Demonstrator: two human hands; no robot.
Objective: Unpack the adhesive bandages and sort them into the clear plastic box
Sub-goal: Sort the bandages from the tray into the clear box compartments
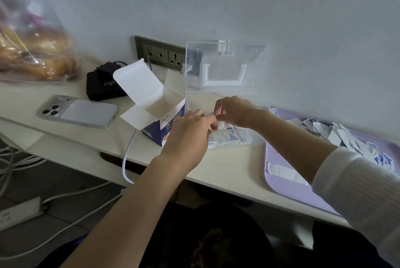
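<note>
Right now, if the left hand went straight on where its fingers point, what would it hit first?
Probably the right hand, pinching a bandage just ahead over the clear plastic box; depth unclear.

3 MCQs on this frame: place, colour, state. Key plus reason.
1. Where is the pile of torn white paper wrappers? A) silver phone B) lavender plastic tray C) black adapter
2. Print on the white cardboard carton? A) red B) blue C) green
3. Lid of the clear plastic compartment box? A) raised open B) shut C) missing
1B, they heap on the tray; 2B, blue shows on its side; 3A, it stands upright.
</note>
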